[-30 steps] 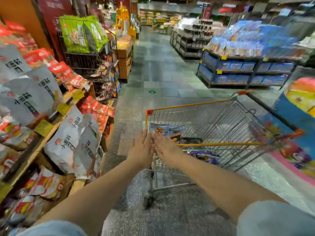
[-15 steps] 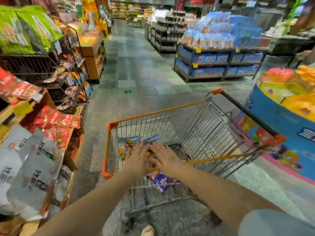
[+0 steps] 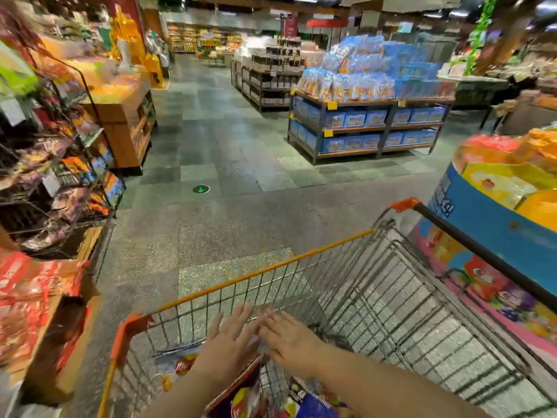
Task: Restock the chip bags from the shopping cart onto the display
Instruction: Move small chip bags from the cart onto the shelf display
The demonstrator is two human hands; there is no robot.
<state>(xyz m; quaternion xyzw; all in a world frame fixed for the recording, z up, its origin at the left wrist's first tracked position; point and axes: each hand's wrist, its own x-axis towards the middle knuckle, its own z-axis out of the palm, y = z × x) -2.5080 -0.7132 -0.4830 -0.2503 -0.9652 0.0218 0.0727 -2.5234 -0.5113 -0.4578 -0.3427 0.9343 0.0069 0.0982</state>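
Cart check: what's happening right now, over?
Both hands, left and right, open, fingers straight, inside cart. Chip bags beneath, not gripped. Nothing in the way.

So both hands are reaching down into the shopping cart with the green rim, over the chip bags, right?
Not quite: the shopping cart's rim is orange, not green, as the head view shows. The rest holds: the left hand and right hand reach down into it, over the chip bags.

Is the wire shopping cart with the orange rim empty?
Not empty. Colourful chip bags lie in the wire shopping cart, under both hands.
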